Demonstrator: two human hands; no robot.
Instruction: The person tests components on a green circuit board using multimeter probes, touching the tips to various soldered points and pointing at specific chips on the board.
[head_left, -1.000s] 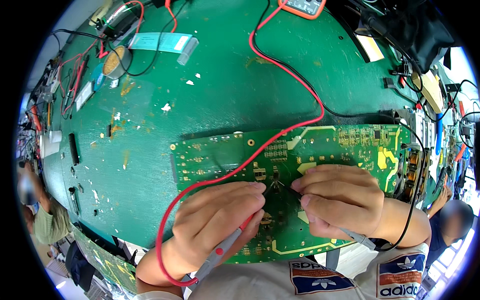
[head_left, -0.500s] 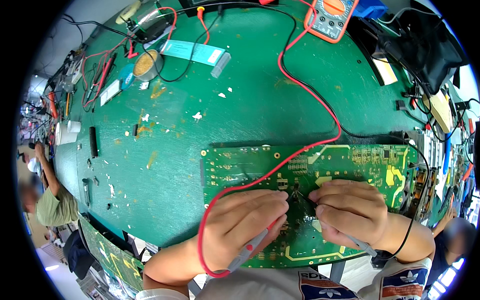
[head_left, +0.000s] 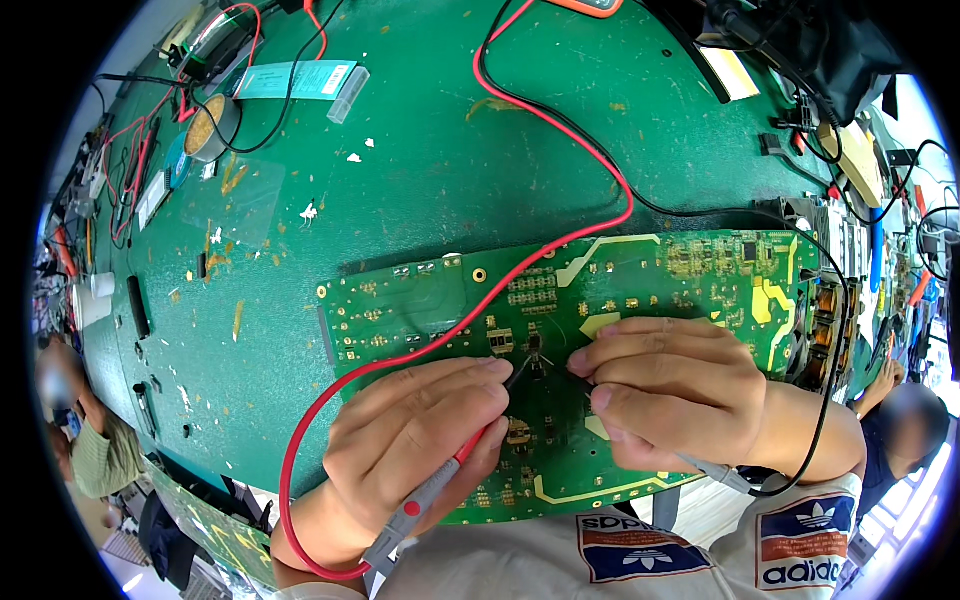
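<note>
"Head camera: what is being changed now?"

"The left hand (head_left: 415, 420) and the right hand (head_left: 685, 390) are being held a bit farther apart than half a second ago, it seems. Both probe tips are being kept by the same little dark part (head_left: 535, 343), so the same spot is probably being worked on. Whether it is being touched cannot be told. The view is being tipped too, so less of the orange meter (head_left: 585, 5) is being shown."

"And what is being counted, left to right?"

"One green sleeve (head_left: 108, 462) is being seen, then one small board (head_left: 205, 528) and one round tin (head_left: 229, 125). One red-and-grey probe (head_left: 412, 508) is being gripped by the left fingers. One big green board (head_left: 440, 300) is lying on the green table (head_left: 400, 190), under both hands. One red wire (head_left: 600, 232) is crossing over it. One grey-and-black probe (head_left: 722, 477) is being pinched by the right fingers. One person (head_left: 912, 430) is being seen last, far right."
</note>
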